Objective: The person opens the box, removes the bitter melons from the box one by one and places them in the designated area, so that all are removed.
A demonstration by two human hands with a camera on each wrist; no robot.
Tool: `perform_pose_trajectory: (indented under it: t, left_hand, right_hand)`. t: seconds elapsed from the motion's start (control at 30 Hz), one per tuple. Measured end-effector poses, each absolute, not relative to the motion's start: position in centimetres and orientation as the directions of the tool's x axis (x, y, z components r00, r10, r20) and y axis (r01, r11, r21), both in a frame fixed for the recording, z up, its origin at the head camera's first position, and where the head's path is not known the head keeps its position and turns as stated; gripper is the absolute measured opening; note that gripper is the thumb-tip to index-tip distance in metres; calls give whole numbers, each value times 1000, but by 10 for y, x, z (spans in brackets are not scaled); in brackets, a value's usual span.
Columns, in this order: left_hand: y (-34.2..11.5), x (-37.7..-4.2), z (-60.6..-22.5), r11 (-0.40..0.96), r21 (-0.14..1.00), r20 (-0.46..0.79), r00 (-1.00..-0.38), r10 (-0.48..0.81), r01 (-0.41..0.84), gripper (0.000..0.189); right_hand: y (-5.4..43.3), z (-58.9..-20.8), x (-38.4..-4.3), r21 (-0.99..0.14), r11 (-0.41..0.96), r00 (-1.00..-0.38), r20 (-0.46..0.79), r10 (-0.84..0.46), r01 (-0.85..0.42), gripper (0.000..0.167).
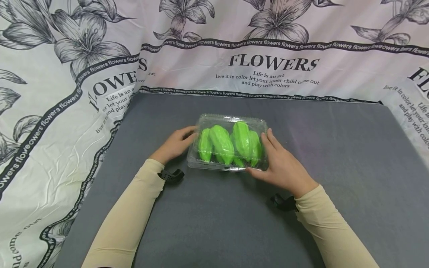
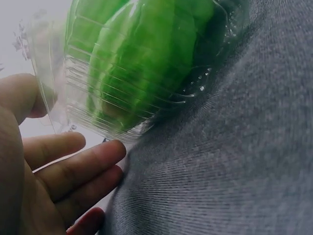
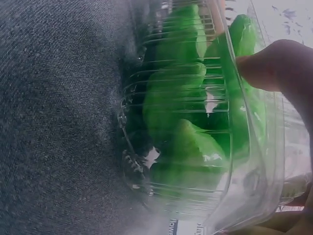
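A clear plastic clamshell container [image 1: 194,158] with its lid down sits on the grey table. Inside lie several bright green, ridged, elongated pieces [image 1: 222,144] that look like star fruit. My left hand [image 1: 175,144] is at the container's left end. In the left wrist view its fingers [image 2: 105,155] are extended and loosely spread beside the ribbed wall, with the thumb by the rim. My right hand [image 1: 285,169] holds the right end, thumb at the front corner and fingers along the side. The right wrist view shows that thumb [image 3: 261,68] against the rim.
The grey cloth-covered table [image 1: 221,223] stretches around the container on all sides. White flower-printed fabric [image 1: 275,70] hangs behind it and down the left side [image 1: 50,167]. Black straps [image 1: 171,175] circle both wrists.
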State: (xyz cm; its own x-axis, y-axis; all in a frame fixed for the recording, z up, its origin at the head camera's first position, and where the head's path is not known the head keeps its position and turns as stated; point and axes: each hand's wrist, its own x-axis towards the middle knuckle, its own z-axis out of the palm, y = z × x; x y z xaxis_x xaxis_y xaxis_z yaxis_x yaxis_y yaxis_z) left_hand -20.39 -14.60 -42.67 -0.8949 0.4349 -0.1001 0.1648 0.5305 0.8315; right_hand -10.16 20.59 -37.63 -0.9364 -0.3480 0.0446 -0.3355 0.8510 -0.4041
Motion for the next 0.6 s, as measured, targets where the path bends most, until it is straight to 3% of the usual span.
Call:
perform_pose_trajectory:
  t: [0.6]
  left_hand:
    - [-145, -206, -435, 506, 842, -54, -905, 422, 185, 52]
  right_hand:
    - [214, -372, -102, -375, 813, -893, 129, -430, -446, 93]
